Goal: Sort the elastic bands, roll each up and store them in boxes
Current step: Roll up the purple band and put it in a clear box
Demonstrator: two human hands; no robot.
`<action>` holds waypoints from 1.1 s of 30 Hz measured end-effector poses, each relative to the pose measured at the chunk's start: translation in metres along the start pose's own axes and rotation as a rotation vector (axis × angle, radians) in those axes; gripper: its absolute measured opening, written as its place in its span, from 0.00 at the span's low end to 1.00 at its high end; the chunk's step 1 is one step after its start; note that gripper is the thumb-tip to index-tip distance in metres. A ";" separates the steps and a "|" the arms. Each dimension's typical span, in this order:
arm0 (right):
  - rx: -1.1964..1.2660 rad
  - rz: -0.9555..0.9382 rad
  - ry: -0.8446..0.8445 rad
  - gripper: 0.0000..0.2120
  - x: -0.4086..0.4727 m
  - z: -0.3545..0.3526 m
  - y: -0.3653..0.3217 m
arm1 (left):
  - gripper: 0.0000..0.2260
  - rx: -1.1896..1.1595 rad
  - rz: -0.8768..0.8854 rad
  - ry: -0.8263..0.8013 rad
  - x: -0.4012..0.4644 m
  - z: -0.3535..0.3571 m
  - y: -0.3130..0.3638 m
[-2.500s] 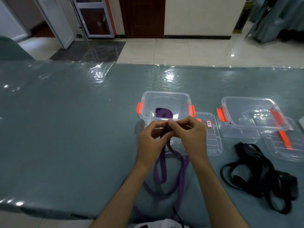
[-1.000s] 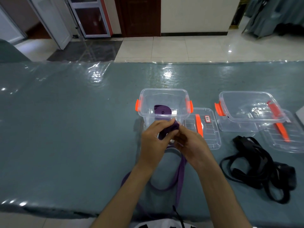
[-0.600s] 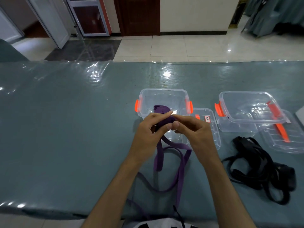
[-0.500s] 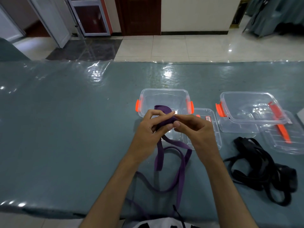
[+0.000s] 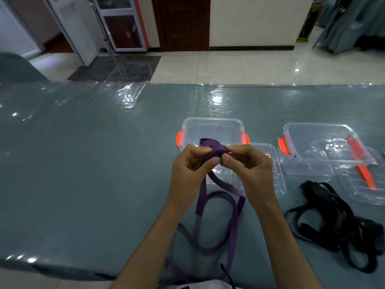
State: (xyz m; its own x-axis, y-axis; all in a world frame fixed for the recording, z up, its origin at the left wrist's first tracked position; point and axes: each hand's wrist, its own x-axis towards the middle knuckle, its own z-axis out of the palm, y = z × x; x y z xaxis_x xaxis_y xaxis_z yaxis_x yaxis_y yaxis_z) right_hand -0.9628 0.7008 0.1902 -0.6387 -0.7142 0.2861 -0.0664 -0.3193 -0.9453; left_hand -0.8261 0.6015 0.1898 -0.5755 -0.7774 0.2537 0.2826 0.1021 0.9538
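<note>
Purple band [image 5: 216, 207] roll thicker, tail looped loosely

Roll of purple band [image 5: 212, 155] is thicker than 2.5 s ago, more turns wound on between the fingertips. Left hand [image 5: 188, 174] and right hand [image 5: 249, 170] re-grip between frames: 1.0 s ago the right sits lower, at 5 o'clock of the roll; now it's level again at 3 o'clock, thumb under. Loose tail on the table [image 5: 83, 163] is shorter, its loop pulled closer toward the hands from 6 o'clock.
</note>
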 end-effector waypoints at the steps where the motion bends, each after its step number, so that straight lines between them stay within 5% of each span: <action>1: 0.019 -0.009 0.028 0.11 0.000 0.002 0.001 | 0.09 0.007 -0.001 0.019 0.000 0.003 0.001; 5: 0.128 0.032 0.157 0.07 -0.006 0.013 0.008 | 0.08 -0.056 -0.076 0.110 0.000 0.012 0.006; 14: 0.096 -0.012 0.143 0.09 -0.009 0.020 0.005 | 0.04 0.011 -0.009 0.221 -0.004 0.017 0.007; 20: 0.231 0.134 0.145 0.11 -0.015 0.024 0.003 | 0.09 0.107 0.059 0.191 -0.009 0.014 -0.006; 28: -0.007 0.172 0.071 0.13 -0.011 0.019 0.004 | 0.14 0.433 0.188 0.084 -0.009 0.008 -0.011; 33: -0.065 0.050 0.013 0.13 0.007 0.015 -0.010 | 0.08 0.240 0.128 0.161 0.001 0.008 0.005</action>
State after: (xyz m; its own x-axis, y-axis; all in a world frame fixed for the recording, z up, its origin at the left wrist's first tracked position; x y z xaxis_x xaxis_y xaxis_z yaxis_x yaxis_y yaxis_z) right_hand -0.9553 0.6893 0.2038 -0.6525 -0.7199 0.2366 -0.0832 -0.2423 -0.9666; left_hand -0.8312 0.6060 0.1956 -0.4131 -0.8350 0.3635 0.1443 0.3341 0.9314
